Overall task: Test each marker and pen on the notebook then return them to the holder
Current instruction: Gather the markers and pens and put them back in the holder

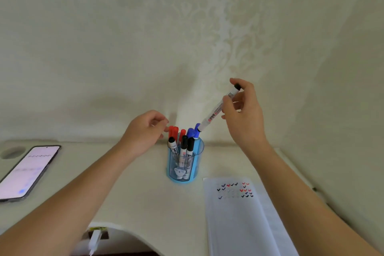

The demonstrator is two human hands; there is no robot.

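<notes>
- Overhead, from the head view, the right hand (244, 114) was raised above and to the right of the holder (196, 164), its thumb and fingers pinching the upper half of a white marker (215, 111).
- That marker was tilted, its black-tipped top end up by the fingertips and its lower end down at the holder's mouth, just beside the blue caps (191, 132); whether it touched them could not be told.
- The left hand (144, 132) hovered on the holder's left side with its fingers loosely curled and nothing in them; the fingertips sat right by the red caps (174, 130), and contact could not be made out.
- The holder was a translucent blue cup standing upright on the pale table (145, 197), near the wall (145, 48), with a small cartoon figure on its front.
- Inside it stood several markers: red caps at the back left, blue caps at the back right, and three black caps (187, 145) towards the front.
- The notebook (239, 224) lay open on the table in front of and to the right of the holder, partly under the right forearm.
- Rows of small tick marks (234, 190) in black, red and blue filled the top of its page.
- A phone (27, 172) with a lit screen lay flat at the table's left edge, well apart from the holder.
</notes>
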